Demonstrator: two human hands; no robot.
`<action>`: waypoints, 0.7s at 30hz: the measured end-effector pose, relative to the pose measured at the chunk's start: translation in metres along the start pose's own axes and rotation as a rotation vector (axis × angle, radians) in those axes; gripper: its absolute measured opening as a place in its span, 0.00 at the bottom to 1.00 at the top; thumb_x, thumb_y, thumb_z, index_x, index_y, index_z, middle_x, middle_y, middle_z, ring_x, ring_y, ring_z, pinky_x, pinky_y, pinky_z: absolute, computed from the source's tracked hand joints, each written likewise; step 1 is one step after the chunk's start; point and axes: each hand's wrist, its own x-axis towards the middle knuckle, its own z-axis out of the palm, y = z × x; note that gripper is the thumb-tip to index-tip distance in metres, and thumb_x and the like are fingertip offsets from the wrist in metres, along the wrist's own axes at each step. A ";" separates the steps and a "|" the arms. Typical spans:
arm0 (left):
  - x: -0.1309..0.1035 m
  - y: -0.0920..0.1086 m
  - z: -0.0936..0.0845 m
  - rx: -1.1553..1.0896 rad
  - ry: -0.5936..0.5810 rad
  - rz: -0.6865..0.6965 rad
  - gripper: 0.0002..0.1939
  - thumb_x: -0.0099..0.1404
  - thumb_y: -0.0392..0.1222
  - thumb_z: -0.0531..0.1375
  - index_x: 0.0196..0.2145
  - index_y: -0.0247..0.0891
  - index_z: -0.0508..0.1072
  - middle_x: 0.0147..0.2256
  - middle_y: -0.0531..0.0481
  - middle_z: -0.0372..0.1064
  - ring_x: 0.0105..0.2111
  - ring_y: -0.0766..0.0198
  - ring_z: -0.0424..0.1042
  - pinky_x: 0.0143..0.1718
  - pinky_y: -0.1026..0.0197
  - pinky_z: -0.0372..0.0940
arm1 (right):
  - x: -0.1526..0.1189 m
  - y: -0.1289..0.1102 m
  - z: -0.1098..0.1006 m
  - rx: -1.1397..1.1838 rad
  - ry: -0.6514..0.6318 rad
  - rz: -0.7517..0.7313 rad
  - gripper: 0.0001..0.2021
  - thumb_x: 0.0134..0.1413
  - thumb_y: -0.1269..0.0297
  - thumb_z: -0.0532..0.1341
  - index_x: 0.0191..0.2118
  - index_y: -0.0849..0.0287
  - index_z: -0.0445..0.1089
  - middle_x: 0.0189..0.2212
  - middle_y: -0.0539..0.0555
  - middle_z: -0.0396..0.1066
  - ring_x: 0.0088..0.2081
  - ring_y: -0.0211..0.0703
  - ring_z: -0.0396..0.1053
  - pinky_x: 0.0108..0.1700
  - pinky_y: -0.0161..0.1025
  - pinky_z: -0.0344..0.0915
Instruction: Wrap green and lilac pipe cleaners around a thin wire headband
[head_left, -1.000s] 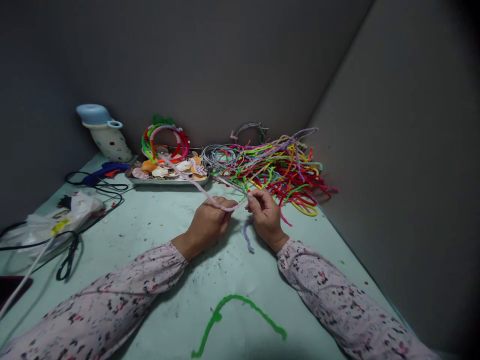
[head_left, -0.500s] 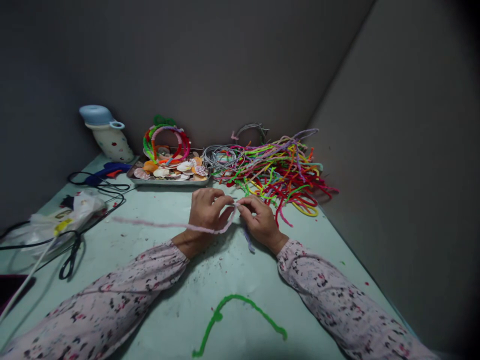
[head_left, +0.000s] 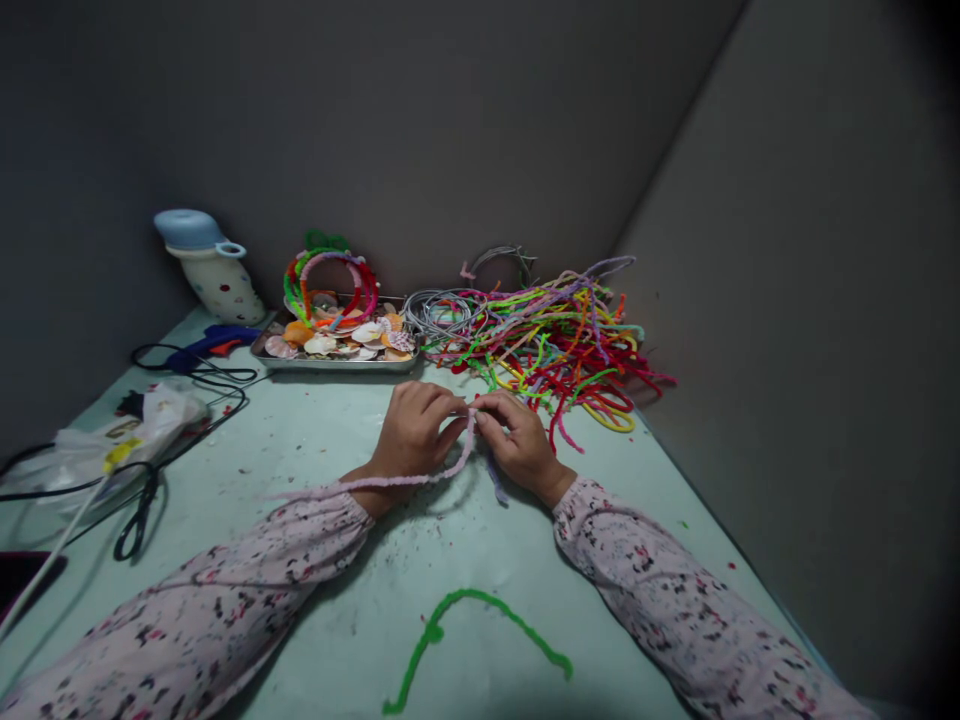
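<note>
Over the middle of the table, my left hand (head_left: 417, 432) and my right hand (head_left: 519, 440) meet fingertip to fingertip. Both pinch a pale pink pipe cleaner (head_left: 450, 470) at its upper end, and its long tail runs down across my left wrist and out to the left. Below my right fingers hangs a short lilac piece of pipe cleaner (head_left: 497, 482); how it joins the pink one is hidden. Nearer to me, a bent green pipe cleaner (head_left: 480, 594) lies on the table.
At the back are a metal tray (head_left: 337, 366) of seashells with colourful rings (head_left: 301, 275), coiled grey wire (head_left: 442, 312) and a tangled heap of pipe cleaners (head_left: 570, 330). On the left stand a bottle (head_left: 217, 280), a blue-handled tool (head_left: 206, 345), a plastic bag (head_left: 169, 410) and cables (head_left: 139, 520).
The pink pipe cleaner's tail has swung down and towards me, now lying across my left wrist and sleeve. My left hand has turned slightly; my right hand has hardly moved.
</note>
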 end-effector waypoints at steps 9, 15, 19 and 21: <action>-0.001 -0.002 0.002 -0.028 0.017 0.021 0.04 0.66 0.40 0.58 0.35 0.39 0.70 0.32 0.50 0.72 0.36 0.61 0.68 0.42 0.56 0.57 | 0.001 0.001 0.000 -0.019 0.011 -0.012 0.06 0.62 0.69 0.56 0.41 0.56 0.69 0.36 0.53 0.70 0.38 0.42 0.68 0.42 0.41 0.65; -0.001 0.001 0.002 -0.058 0.001 -0.021 0.04 0.66 0.40 0.58 0.34 0.39 0.70 0.32 0.50 0.72 0.36 0.61 0.68 0.42 0.56 0.57 | 0.000 0.000 0.001 -0.035 0.012 -0.022 0.05 0.61 0.69 0.57 0.41 0.56 0.69 0.36 0.53 0.70 0.39 0.42 0.68 0.42 0.41 0.64; -0.001 0.004 -0.002 -0.103 -0.052 -0.082 0.04 0.66 0.39 0.57 0.34 0.39 0.70 0.33 0.50 0.72 0.37 0.60 0.68 0.42 0.56 0.58 | 0.000 0.000 0.001 -0.042 0.006 -0.026 0.05 0.61 0.69 0.57 0.41 0.56 0.69 0.35 0.53 0.69 0.38 0.42 0.68 0.42 0.40 0.64; 0.000 0.006 -0.003 -0.122 -0.077 -0.116 0.03 0.66 0.39 0.57 0.34 0.39 0.70 0.33 0.50 0.71 0.36 0.61 0.68 0.41 0.56 0.58 | 0.001 0.000 0.000 -0.044 0.005 -0.027 0.05 0.61 0.69 0.57 0.41 0.56 0.69 0.35 0.53 0.69 0.38 0.42 0.67 0.41 0.40 0.64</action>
